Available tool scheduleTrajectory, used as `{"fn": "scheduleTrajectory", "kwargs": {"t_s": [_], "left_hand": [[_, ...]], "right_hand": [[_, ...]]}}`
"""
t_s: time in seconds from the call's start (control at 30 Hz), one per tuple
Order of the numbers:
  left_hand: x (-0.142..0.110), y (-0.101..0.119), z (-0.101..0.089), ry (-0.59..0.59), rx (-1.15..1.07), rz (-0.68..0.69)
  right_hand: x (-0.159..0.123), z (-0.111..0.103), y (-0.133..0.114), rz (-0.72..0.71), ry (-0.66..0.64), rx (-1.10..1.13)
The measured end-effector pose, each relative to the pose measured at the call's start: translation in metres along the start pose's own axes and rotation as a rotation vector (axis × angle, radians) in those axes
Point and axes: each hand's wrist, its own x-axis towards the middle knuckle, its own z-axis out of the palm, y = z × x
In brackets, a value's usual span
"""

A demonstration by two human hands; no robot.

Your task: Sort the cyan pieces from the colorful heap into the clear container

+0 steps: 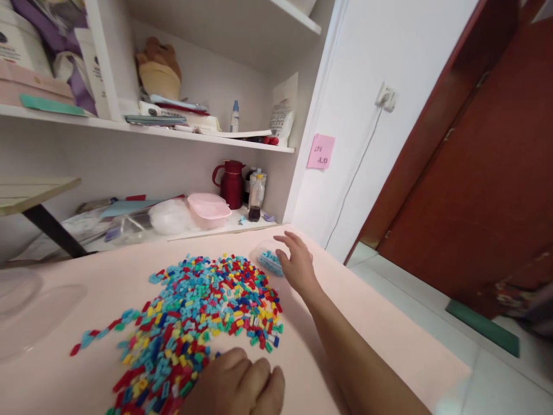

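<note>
A big heap of small plastic pieces (194, 311) in red, blue, yellow, green and light blue covers the middle of the pale pink table (380, 323). My right hand (297, 264) reaches to the heap's far right, fingers spread and open, over a small clear bowl (268, 258) holding light blue pieces. My left hand (237, 385) rests at the near edge of the heap with its fingers curled together, knuckles up; what is under them is hidden.
Clear plastic lids (30, 311) lie at the table's left. Behind stand shelves with a pink container (208, 208), a dark red jug (231, 183) and small bottles (256, 196). A pink note (321, 151) sticks to the white wall; a red door (484, 173) stands at the right.
</note>
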Motion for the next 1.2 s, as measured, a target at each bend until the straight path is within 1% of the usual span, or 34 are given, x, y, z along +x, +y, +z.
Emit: {"fn": "scheduleTrajectory", "kwargs": {"t_s": [0.07,0.1,0.13,0.17,0.23,0.27,0.3,0.33,0.37,0.4,0.5,0.53,0.6,0.7,0.77,0.83,1.0,1.1,1.17,1.2], "left_hand": [[-0.003,-0.004,-0.005,0.021,-0.063,-0.073],[-0.005,-0.007,-0.007,0.062,-0.083,-0.127],[-0.007,-0.010,-0.009,0.103,-0.089,-0.188],[-0.010,-0.014,-0.010,0.137,-0.082,-0.251],[-0.017,-0.021,-0.012,0.174,-0.030,-0.381],[-0.020,-0.024,-0.013,0.186,0.003,-0.439],[-0.023,-0.026,-0.013,0.190,0.024,-0.482],[-0.025,-0.028,-0.013,0.196,0.038,-0.516],[-0.026,-0.029,-0.013,0.207,0.046,-0.537],[-0.027,-0.029,-0.013,0.211,0.045,-0.545],[-0.028,-0.026,-0.012,0.198,0.026,-0.523],[-0.028,-0.025,-0.012,0.187,0.018,-0.515],[-0.028,-0.024,-0.011,0.173,0.009,-0.508],[-0.029,-0.024,-0.011,0.180,0.012,-0.525],[-0.030,-0.026,-0.011,0.190,0.010,-0.557],[-0.030,-0.027,-0.011,0.202,0.005,-0.587],[-0.028,-0.027,-0.011,0.207,0.003,-0.582],[-0.028,-0.027,-0.011,0.205,0.013,-0.578],[-0.028,-0.027,-0.012,0.213,0.019,-0.576],[-0.028,-0.028,-0.012,0.218,0.023,-0.579]], "right_hand": [[-0.005,0.004,-0.007,-0.052,0.029,0.018],[-0.009,0.006,-0.012,-0.074,-0.004,0.068],[-0.012,0.007,-0.016,-0.079,-0.090,0.138],[-0.016,0.007,-0.021,-0.070,-0.228,0.209],[-0.023,0.007,-0.029,-0.045,-0.599,0.304],[-0.027,0.005,-0.033,-0.050,-0.792,0.323],[-0.029,0.003,-0.036,-0.076,-0.960,0.327],[-0.031,0.000,-0.039,-0.122,-1.081,0.325],[-0.033,-0.003,-0.042,-0.183,-1.158,0.320],[-0.034,-0.007,-0.045,-0.255,-1.205,0.311],[-0.037,-0.012,-0.051,-0.469,-1.255,0.236],[-0.039,-0.012,-0.052,-0.518,-1.270,0.186],[-0.044,-0.010,-0.054,-0.557,-1.287,0.060],[-0.050,-0.003,-0.056,-0.539,-1.303,-0.096],[-0.053,0.000,-0.057,-0.518,-1.315,-0.138],[-0.055,0.002,-0.058,-0.503,-1.300,-0.155],[-0.056,0.004,-0.057,-0.461,-1.226,-0.126],[-0.056,0.003,-0.056,-0.459,-1.184,-0.086],[-0.056,0.002,-0.055,-0.398,-1.198,-0.029],[-0.055,0.000,-0.055,-0.330,-1.225,0.022]]}}
